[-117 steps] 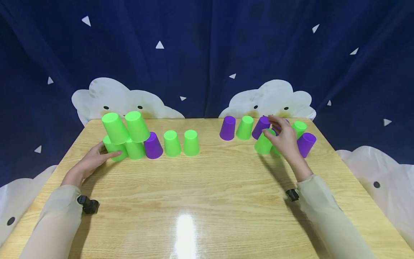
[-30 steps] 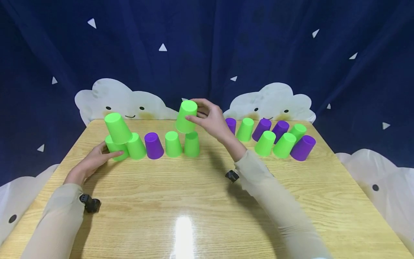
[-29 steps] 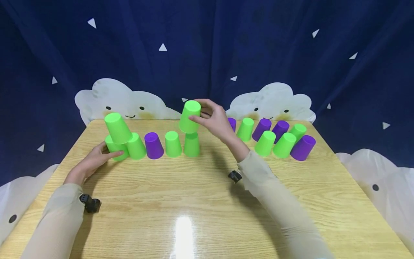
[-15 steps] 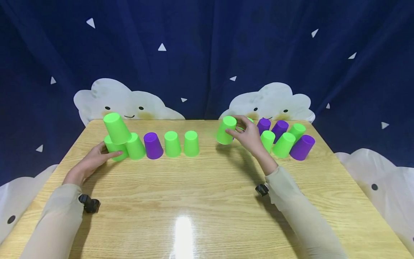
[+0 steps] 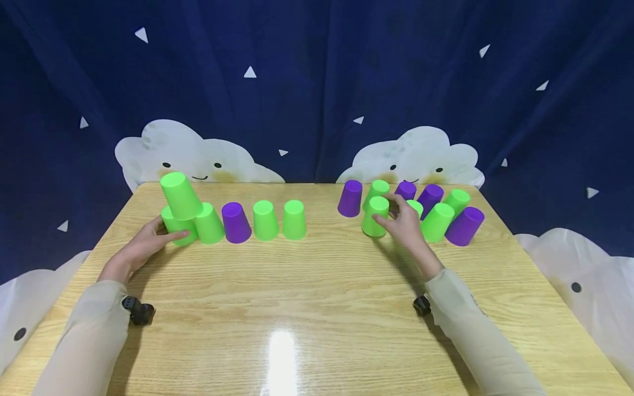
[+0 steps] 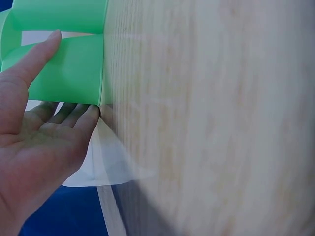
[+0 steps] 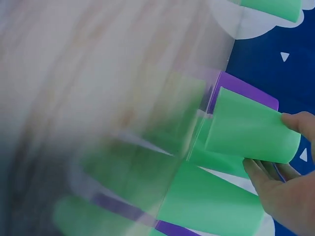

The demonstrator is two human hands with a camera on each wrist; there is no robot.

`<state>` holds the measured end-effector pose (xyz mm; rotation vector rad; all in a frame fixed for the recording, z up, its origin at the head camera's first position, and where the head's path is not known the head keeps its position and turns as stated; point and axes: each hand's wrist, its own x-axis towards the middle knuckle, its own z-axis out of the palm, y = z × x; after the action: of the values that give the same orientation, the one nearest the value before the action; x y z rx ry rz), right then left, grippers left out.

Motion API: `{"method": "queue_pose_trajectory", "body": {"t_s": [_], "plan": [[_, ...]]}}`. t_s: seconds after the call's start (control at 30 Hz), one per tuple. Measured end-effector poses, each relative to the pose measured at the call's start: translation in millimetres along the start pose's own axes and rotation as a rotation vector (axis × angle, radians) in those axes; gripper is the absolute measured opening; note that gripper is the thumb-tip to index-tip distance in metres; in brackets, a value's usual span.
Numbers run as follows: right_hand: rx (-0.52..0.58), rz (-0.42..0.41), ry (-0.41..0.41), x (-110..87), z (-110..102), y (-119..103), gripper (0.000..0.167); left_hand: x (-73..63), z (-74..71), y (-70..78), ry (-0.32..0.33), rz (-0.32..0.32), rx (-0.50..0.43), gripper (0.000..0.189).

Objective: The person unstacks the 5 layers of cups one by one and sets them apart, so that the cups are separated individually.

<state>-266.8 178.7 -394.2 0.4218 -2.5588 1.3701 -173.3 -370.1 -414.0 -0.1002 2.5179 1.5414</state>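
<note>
One cup (image 7: 251,127), perhaps raised, right hand (image 5: 407,224) gripping

– Which colours do the cups (image 5: 294,221) have?
– Some are plain bright green, others are plain purple.
– And the curtain (image 5: 317,82)?
– It is dark blue, with white triangles (image 5: 250,72) and white clouds (image 5: 168,143). The tabletop (image 5: 317,286) is light brown, wood-grained.

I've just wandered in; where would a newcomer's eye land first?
Probably on the bright green cup perched across two lower cups at the left of the table, one of them held by the left hand. Next, the right hand grips another green cup near more cups at right. Behind hangs a dark blue curtain with white clouds.
</note>
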Motion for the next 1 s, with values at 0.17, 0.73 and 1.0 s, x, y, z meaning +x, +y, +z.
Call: {"method": "queue_pose_trajectory", "body": {"t_s": [0.17,0.73,1.0], "plan": [[-0.042,0.021,-0.003,0.0,-2,5,0.056,0.5,-0.3,0.0,-0.002,-0.014,0.009,0.087],[-0.031,0.03,-0.007,0.7,-5,0,0.06,0.6,-0.5,0.0,-0.001,0.002,-0.003,0.09],[0.115,-0.065,0.088,7.9,-8,-31,0.051,0.9,-0.6,-0.5,-0.001,0.002,-0.01,0.089]]}}
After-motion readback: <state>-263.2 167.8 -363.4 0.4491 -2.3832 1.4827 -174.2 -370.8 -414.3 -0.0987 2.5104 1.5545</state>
